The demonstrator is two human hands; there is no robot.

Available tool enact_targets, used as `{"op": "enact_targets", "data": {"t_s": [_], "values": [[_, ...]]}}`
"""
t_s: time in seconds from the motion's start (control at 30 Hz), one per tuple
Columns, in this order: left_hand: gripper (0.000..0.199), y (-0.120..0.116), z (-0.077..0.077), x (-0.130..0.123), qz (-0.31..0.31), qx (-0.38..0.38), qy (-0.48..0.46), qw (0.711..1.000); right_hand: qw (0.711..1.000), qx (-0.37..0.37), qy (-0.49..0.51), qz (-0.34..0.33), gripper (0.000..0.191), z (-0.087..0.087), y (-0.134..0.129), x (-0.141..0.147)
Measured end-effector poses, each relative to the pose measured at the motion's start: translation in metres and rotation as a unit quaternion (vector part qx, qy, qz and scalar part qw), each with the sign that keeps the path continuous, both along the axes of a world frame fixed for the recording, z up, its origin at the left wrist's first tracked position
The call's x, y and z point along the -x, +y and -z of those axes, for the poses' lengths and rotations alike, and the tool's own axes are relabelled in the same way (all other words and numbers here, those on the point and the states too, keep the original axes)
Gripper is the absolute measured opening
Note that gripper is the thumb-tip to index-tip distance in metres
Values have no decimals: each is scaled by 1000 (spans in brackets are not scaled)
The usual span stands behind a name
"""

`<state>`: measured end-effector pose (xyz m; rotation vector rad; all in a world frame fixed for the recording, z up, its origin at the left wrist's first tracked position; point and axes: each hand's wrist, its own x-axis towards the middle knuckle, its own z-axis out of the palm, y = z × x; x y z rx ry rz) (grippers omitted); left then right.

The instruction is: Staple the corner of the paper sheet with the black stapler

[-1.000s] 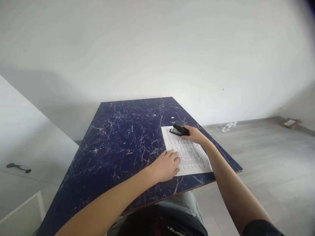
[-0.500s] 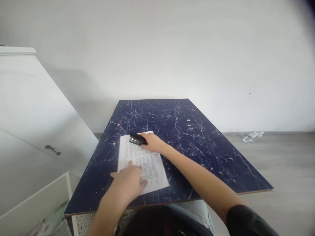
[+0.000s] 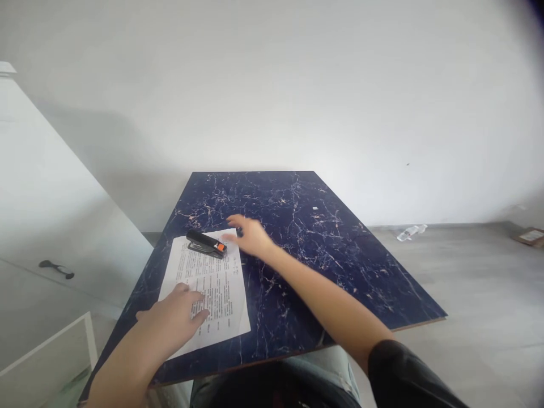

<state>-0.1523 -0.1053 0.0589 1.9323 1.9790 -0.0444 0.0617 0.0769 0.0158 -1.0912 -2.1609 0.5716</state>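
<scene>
Head view: The stapler (image 3: 205, 243) lies on the paper (image 3: 216, 283), near its far edge. Right hand (image 3: 251, 235): open, empty, beside it. Left hand (image 3: 176, 310): spread on the paper. Stapler likely rigid, light; grasp mid-body. Paper: flexible.

I can't read a single word from here. Rows of small dark print cover the white paper sheet (image 3: 240, 317) on the near left part of the dark-blue marbled tabletop (image 3: 289, 317), too fine to make out. On that sheet, the black stapler (image 3: 202, 241) wears an orange-and-white sticker (image 3: 220, 247), its marks illegible to me. Right of the tabletop, on the floor, a brown cardboard box (image 3: 519, 233) carries a pale label (image 3: 532, 235), equally unreadable.
</scene>
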Motion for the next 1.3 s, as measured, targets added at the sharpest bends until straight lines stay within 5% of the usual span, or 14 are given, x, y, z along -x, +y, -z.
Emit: {"op": "enact_targets", "data": {"t_s": [0.1,0.23,0.3,0.4,0.53,0.77,0.9,1.1,1.3], "values": [[42,2,-3,-25,28,-13,76,997,982,-44,-50,179,28,-12,49,-101],[40,5,11,-81,158,-121,3,980,945,-3,-181,272,46,-10,93,-227],[36,6,26,-104,180,-167,-29,969,947,10,-189,258,39,2,101,-262],[30,9,47,-123,165,-201,-40,965,947,-17,-197,255,25,25,111,-276],[30,9,58,-125,161,-232,-21,959,956,-50,-163,241,24,42,128,-222],[23,8,59,-123,160,-248,-26,955,999,-1,6,42,21,26,127,18],[22,8,62,-124,154,-255,-30,954,999,2,-35,-24,22,25,120,100],[26,8,64,-122,154,-257,-41,953,998,-4,-53,-43,23,22,117,107],[24,7,61,-121,161,-256,-42,952,999,-21,-48,-1,15,16,99,48]]}}
